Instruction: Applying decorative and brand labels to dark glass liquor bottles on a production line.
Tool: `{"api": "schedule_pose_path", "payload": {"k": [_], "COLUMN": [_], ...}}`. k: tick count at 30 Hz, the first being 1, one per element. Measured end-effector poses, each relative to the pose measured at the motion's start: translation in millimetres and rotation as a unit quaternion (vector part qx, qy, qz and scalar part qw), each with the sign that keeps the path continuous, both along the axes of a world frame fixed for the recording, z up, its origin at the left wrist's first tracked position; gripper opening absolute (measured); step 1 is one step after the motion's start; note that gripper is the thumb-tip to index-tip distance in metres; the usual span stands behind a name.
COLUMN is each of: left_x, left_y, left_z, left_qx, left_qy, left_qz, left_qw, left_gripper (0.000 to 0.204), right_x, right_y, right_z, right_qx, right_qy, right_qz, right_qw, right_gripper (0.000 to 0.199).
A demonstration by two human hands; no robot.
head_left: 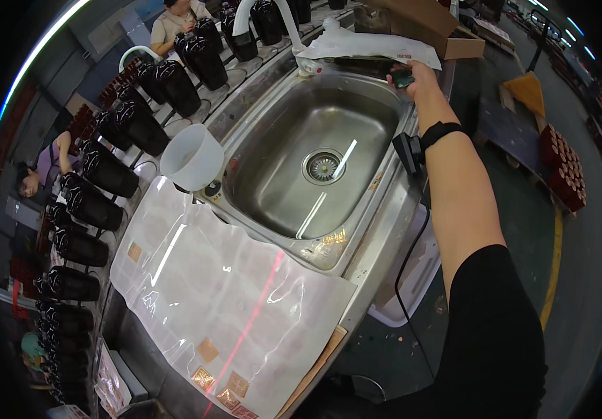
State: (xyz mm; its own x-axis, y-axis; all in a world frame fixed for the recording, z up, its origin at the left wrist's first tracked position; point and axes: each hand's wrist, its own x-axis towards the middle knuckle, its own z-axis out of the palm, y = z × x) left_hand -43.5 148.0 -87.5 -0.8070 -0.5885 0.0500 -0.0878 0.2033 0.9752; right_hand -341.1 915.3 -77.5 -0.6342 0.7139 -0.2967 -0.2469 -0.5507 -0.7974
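Note:
My right hand (419,82) reaches out beyond the far right corner of a steel sink (252,146). Its fingers are closed around a small dark green piece (403,79), whose kind I cannot make out. Just beside it lies a crumpled white sheet (367,46) along the sink's far rim, near the white faucet (308,65). In the basin a round drain strainer (324,167) shows. A black strap with a dark device (408,152) is around my right wrist. Of my left hand nothing can be seen.
A translucent white bowl (192,158) stands at the sink's left corner. A glossy whitish sheet (210,279) with golden-brown squares covers the near counter. Several dark, plastic-wrapped containers (109,167) line the left, with people beyond. A white bin (405,279) sits below right.

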Motion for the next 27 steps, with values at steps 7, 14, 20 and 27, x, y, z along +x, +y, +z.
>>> {"api": "schedule_pose_path", "payload": {"k": [7, 14, 20, 27], "left_x": [1, 2, 4, 14], "left_y": [-1, -4, -13, -29], "left_z": [6, 3, -2, -10], "left_qx": [-0.003, -0.004, -0.003, -0.010], "left_qy": [-0.013, -0.013, -0.007, -0.005], "left_qz": [0.008, 0.006, -0.003, 0.011], "left_qw": [1.000, 1.000, 1.000, 1.000], "left_gripper": [0.056, 0.055, 0.053, 0.052], "right_x": [-6, 17, 24, -2], "right_y": [5, 0, -14, -13], "right_z": [-9, 0, 19, 29], "right_qx": [0.067, -0.017, 0.035, 0.089], "right_qy": [-0.076, -0.059, -0.032, -0.047], "right_qz": [0.153, 0.127, 0.141, 0.107], "right_qw": [0.983, 0.990, 0.989, 0.989], "right_gripper": [0.017, 0.015, 0.016, 0.012]}}
